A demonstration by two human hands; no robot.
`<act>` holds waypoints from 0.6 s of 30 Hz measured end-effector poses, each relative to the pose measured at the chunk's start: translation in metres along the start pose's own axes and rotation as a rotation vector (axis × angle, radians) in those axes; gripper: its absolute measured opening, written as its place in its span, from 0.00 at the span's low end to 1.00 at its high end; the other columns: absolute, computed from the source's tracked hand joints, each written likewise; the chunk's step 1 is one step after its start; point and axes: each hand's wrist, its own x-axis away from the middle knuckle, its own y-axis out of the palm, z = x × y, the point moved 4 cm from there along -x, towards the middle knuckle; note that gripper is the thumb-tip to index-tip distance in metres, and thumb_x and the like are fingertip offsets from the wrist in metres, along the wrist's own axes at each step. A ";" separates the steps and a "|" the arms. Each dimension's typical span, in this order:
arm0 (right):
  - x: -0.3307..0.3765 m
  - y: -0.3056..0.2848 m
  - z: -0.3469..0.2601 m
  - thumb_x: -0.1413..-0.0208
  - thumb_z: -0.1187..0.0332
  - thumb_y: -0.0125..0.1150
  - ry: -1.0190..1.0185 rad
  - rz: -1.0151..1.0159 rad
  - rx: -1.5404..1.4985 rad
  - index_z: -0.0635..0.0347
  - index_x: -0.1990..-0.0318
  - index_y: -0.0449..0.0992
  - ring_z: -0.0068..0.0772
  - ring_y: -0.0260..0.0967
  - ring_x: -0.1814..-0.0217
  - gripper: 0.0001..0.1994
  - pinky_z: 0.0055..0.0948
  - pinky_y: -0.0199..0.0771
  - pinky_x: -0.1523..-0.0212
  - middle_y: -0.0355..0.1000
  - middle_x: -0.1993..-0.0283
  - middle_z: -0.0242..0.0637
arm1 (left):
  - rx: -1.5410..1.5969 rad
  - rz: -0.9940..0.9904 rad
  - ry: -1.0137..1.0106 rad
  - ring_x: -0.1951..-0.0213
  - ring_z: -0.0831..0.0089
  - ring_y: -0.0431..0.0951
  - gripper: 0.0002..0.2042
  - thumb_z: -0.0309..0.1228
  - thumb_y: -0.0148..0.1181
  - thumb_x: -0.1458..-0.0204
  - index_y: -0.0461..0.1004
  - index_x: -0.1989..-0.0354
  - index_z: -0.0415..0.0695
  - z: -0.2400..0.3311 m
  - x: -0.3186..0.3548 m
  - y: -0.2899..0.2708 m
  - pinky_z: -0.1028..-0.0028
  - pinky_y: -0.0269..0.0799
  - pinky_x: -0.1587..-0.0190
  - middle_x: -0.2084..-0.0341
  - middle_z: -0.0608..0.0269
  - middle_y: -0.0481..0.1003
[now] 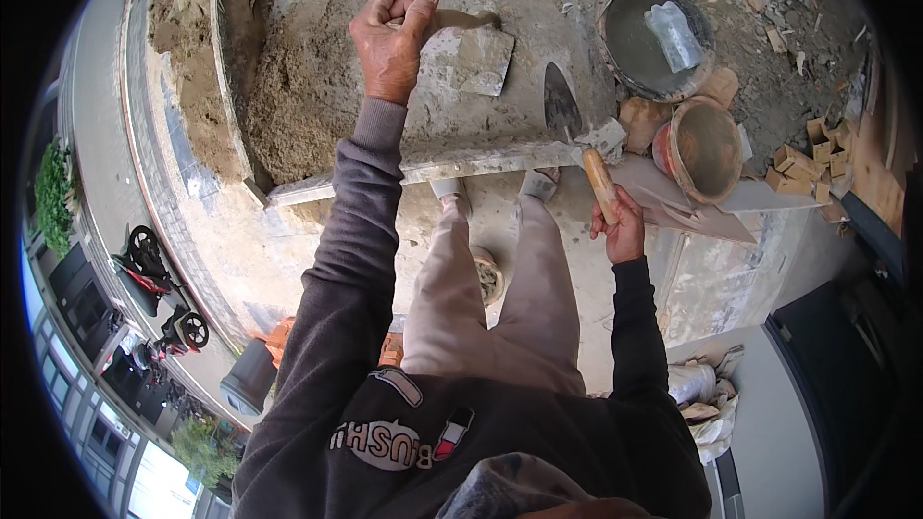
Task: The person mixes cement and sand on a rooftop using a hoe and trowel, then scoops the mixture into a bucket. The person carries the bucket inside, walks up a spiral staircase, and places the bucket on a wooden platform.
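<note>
Looking down from the head camera, a person is standing at a wide bed of wet grey mortar [317, 58] laid behind a long metal edge strip [461, 165].

The left hand [392, 31] is curling into a tight fist around the handle of a flat square trowel [479, 60]. The blade of this square trowel is lying flat on the mortar, just to the right of the fist.

The right hand [620, 226] is closing around the orange wooden handle of a pointed trowel [562, 106]. Its grey blade is pointing up and resting on the mortar near the edge strip, close beside the square trowel but not touching it.

The mortar is looking rough and lumpy on the left and smoother under the tools. To the right, 2 buckets are sitting on the ground: a grey bucket [615, 10] with grey mix inside, and a red bucket [673, 149] just below it. Broken brick pieces [803, 159] are lying further right.

Far below on the left, a street with parked scooters [144, 264] and green trees [53, 192] is showing.
</note>
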 end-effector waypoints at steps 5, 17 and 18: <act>-0.022 0.019 0.032 0.54 0.69 0.53 0.081 -0.098 0.241 0.65 0.52 0.64 0.26 0.68 0.76 0.20 0.25 0.72 0.80 0.69 0.69 0.38 | 0.111 0.070 -0.085 0.76 0.78 0.74 0.08 0.27 0.63 0.52 0.74 0.68 0.36 -0.003 -0.024 -0.014 0.76 0.74 0.66 0.82 0.65 0.73; -0.178 0.025 0.054 0.58 0.68 0.53 -0.342 0.149 1.446 0.50 0.42 0.64 0.52 0.71 0.59 0.29 0.40 0.70 0.57 0.72 0.55 0.48 | -0.008 0.038 -0.031 0.84 0.72 0.73 0.06 0.26 0.56 0.52 0.71 0.78 0.38 -0.020 -0.104 -0.012 0.74 0.72 0.83 0.86 0.61 0.71; -0.197 0.028 0.057 0.58 0.68 0.53 -0.312 0.155 1.505 0.49 0.42 0.64 0.53 0.70 0.58 0.29 0.41 0.70 0.56 0.71 0.55 0.49 | -0.011 0.026 -0.048 0.84 0.71 0.73 0.06 0.26 0.55 0.53 0.71 0.78 0.38 -0.020 -0.109 -0.016 0.73 0.72 0.82 0.86 0.60 0.71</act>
